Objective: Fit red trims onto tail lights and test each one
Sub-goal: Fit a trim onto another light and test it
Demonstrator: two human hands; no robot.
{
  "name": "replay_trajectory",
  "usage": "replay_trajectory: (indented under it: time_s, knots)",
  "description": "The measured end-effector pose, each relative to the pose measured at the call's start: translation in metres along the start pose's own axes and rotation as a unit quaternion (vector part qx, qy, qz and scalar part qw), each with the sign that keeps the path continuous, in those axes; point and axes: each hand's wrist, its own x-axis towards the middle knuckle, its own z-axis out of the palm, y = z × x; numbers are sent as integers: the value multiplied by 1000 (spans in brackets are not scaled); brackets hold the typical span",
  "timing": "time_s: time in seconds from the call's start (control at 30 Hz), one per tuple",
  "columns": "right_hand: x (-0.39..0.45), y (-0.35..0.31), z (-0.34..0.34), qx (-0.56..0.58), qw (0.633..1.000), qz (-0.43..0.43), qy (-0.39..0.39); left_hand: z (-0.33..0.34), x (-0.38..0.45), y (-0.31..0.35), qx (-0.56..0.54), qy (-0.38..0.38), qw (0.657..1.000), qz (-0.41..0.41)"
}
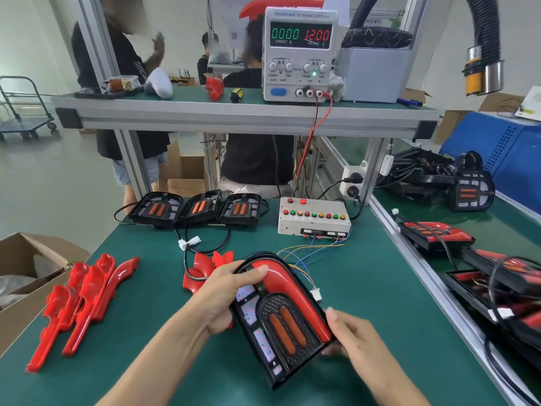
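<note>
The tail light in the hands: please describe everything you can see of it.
The tail light is a black plastic housing, arched at its far end, held tilted above the green mat. A glossy red trim curves along its top and right side. Two orange bars sit in a meshed centre. The left hand grips its left edge, the right hand its lower right.

Left hand (231, 291) gripping; right hand (351, 335) gripping.

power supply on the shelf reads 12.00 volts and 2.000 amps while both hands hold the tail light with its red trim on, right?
Not quite: in the head view the power supply shows 0.000 amps, not 2.000. The 12.00 volts is right, and the left hand and right hand do hold the tail light with its red trim on.
</note>
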Motion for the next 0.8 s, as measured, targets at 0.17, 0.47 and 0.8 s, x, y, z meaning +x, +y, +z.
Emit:
replay_trajectory:
  time_s: [0.17, 0.47, 0.8]
  knots:
    - [-13, 3, 4, 74, 997, 7, 24, 2, 0, 1, -3, -8, 1000, -14]
    - [-19, 18, 17, 3, 993, -12, 118, 3, -4, -5, 29, -2, 1000, 12]
    - [-20, 13, 20, -115, 990, -11, 78, 0, -6, -16, 132, -4, 990, 56]
